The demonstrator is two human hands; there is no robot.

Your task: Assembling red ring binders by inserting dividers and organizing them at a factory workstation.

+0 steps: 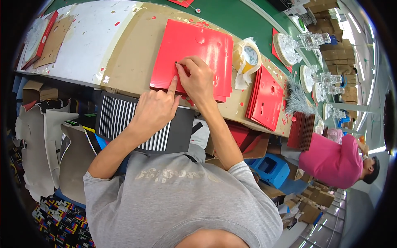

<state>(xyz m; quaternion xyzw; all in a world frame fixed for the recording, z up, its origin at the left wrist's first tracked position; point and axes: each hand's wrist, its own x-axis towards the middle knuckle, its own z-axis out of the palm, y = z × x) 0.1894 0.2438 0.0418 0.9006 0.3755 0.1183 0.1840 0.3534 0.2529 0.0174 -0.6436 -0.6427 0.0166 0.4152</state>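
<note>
A stack of glossy red sheets (pixel 202 45) lies in front of me on the brown-covered worktable, with round marks cut or pressed into the top one. My right hand (pixel 197 80) is over its left part, thumb and index finger pinching a small dark piece (pixel 176 62) too tiny to name. Close by, my left hand (pixel 155 107) rests at the near edge of the stack. Its index finger is stretched out onto the red surface, the other fingers loosely bent, holding nothing. Below my left forearm lies a black sheet (pixel 182 128) carrying rows of white strips.
Right of the stack stand a tape roll (pixel 250 56) and a second red stack (pixel 266 99). Beyond are a grey feathery duster (pixel 298 97) and clear glass pieces (pixel 289 47). A blue plastic bin (pixel 271 169) is below right. A person in pink (pixel 331 159) sits farther right.
</note>
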